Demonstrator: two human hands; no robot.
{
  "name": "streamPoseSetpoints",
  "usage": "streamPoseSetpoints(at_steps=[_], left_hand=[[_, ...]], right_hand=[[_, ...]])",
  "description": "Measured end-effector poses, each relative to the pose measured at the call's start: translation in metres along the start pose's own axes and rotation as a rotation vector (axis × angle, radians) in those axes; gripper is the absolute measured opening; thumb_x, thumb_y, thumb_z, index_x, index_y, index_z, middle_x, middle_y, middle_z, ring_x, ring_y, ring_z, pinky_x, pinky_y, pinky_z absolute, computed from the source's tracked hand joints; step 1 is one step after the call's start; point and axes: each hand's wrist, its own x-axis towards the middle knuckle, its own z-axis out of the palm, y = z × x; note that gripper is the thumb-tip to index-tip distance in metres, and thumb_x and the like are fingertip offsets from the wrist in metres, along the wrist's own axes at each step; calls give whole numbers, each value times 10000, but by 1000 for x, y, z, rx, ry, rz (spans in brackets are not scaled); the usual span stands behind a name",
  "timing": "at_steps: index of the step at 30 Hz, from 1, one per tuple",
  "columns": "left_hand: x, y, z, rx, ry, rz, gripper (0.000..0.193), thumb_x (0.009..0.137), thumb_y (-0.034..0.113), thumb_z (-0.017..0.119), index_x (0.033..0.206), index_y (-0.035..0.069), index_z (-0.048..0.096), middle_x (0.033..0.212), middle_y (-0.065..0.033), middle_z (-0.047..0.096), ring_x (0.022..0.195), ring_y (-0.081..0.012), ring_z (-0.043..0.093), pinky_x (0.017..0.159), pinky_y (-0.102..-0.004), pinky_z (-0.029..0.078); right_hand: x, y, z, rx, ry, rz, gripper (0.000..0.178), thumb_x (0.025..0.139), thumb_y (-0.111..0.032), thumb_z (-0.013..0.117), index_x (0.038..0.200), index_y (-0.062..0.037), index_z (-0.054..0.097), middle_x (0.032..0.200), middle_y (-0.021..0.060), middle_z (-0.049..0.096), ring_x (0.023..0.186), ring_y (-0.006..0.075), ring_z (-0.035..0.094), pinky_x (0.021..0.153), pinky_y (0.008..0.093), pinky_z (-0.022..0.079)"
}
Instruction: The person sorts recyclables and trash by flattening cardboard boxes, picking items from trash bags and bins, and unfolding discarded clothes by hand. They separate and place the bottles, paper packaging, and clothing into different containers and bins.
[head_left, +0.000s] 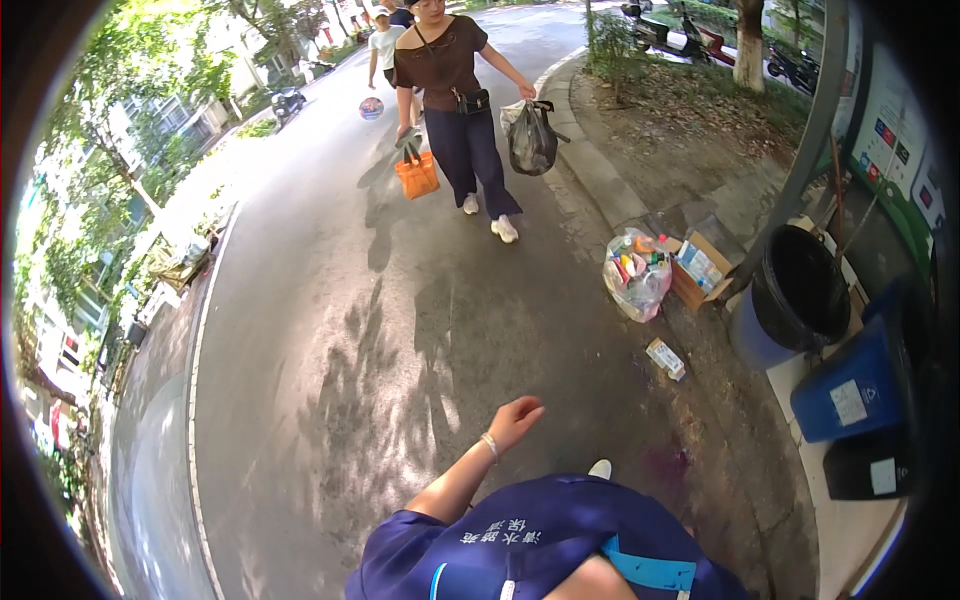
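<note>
My left hand (517, 421) is held out over the road in front of my navy top, its fingers curled loosely together and nothing visible in them. A pale bracelet (489, 446) circles that wrist. Only a piece of my right arm (590, 580) shows at the lower edge; the right hand is out of view. Ahead to the right on the ground lies a small white carton (665, 359). Beyond it a clear plastic bag (638, 285) full of bottles and packaging leans by an open cardboard box (712, 262) holding a bluish plastic item.
At the right stand a large round bin (765, 325), a blue bin (850, 400) and a dark bin (870, 465) by a notice board (890, 160). A person (455, 90) walks on the road with an orange bag (416, 175) and a black plastic bag (532, 140). A kerb (590, 165) borders the road.
</note>
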Motion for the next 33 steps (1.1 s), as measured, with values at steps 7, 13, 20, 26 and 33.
streamPoseSetpoints(at_steps=[7, 13, 20, 26, 33], left_hand=[[-61, 229, -19, -303, -344, 718, 293, 908, 105, 580, 1178, -10, 565, 1115, -138, 623, 1050, -233, 600, 928, -344, 456], [-141, 346, -21, -522, -787, 1080, 387, 870, 109, 604, 1182, -110, 538, 1157, -232, 581, 1090, -339, 561, 925, -385, 438], [-226, 408, 77, -1016, -929, 1098, 249, 852, 84, 592, 1047, -60, 535, 939, -185, 557, 836, -339, 557, 716, -383, 446], [-309, 431, 190, -1053, -1266, 1108, 263, 820, 104, 607, 1024, -48, 542, 928, -178, 567, 837, -342, 567, 706, -387, 458], [-384, 478, 296, -948, -1669, 1269, 278, 782, 127, 623, 997, -35, 551, 914, -170, 578, 839, -346, 578, 695, -391, 473]], right_hand=[[-118, -96, 16, 147, -28, -35, 490, 749, 75, 565, 1221, -2, 462, 691, 114, 587, 452, 149, 552, 348, 267, 394], [-149, -23, 19, 224, -60, -150, 410, 756, 51, 602, 1149, 11, 493, 687, 109, 590, 449, 154, 554, 351, 274, 396], [-174, 108, -5, -56, -84, 21, 144, 810, -42, 593, 951, -35, 564, 661, 87, 573, 458, 158, 530, 360, 320, 395], [-211, 248, -38, 294, 18, 124, 116, 817, -33, 575, 929, -51, 552, 657, 87, 582, 478, 161, 559, 367, 311, 405], [-247, 419, -60, 667, 162, 259, 59, 829, -30, 550, 862, -77, 533, 644, 82, 586, 500, 166, 589, 379, 300, 415]])
